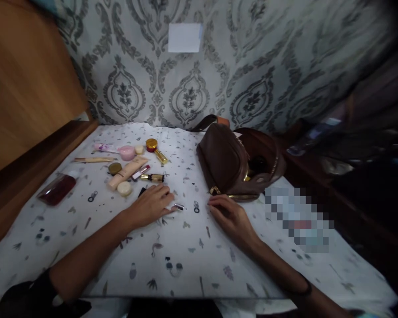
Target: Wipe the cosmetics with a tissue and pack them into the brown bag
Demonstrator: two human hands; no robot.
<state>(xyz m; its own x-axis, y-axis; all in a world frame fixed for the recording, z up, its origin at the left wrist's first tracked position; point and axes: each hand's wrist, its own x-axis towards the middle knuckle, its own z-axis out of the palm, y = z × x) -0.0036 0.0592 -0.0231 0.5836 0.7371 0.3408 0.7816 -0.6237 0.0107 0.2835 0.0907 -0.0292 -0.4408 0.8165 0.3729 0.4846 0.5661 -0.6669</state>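
My left hand (152, 201) lies palm down on the patterned cloth, fingers loosely spread. By its thumb tip is a small silver piece (179, 206); I cannot tell if they touch. A black item (142, 192) is partly hidden behind the hand. My right hand (232, 218) rests half curled beside a brown leather bag (222, 154), with nothing visible in its fingers. The bag's zipper is open, and dark contents show inside. Left of it lie a peach tube (128, 172), a gold-and-black tube (153, 177), a pink jar (127, 153) and a cream-lidded jar (124, 189).
A dark red case (57, 189) lies at the left, below thin wooden sticks (93, 160). A red-and-gold jar (151, 145) stands farther back. A blurred-out packet (298, 218) is right of the bag. Patterned wallpaper (189, 95) rises behind; a wooden panel (29, 66) borders the left.
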